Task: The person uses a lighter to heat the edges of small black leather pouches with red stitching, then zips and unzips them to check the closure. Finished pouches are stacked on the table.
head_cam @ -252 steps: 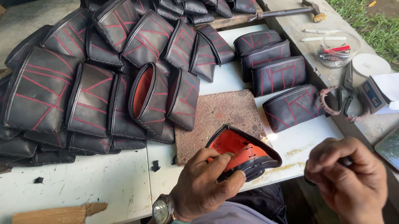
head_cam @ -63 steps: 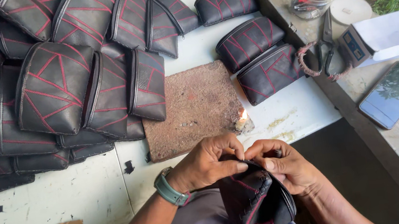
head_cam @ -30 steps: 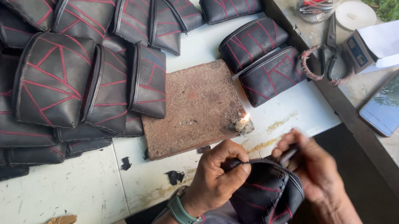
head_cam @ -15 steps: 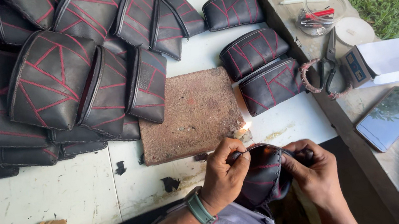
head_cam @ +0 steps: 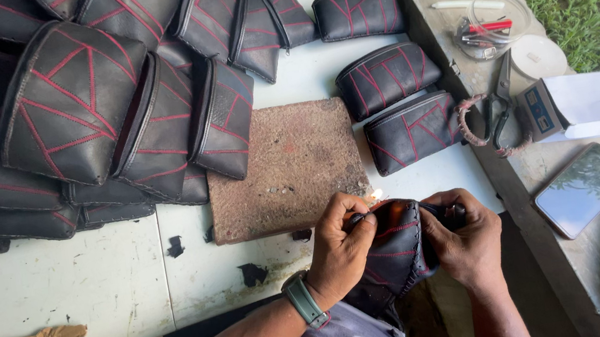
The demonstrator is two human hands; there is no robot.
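Flame's the worry imo: a small flame (head_cam: 376, 195) sits right at the edge of the black pouch (head_cam: 398, 252) held at the near table edge, just past the brown board (head_cam: 288, 166). Left hand (head_cam: 341, 247) pinches the pouch's rim, right hand (head_cam: 466, 237) is clamped on its other end. Linger too long and the seam could scorch, or fingertips get burnt.
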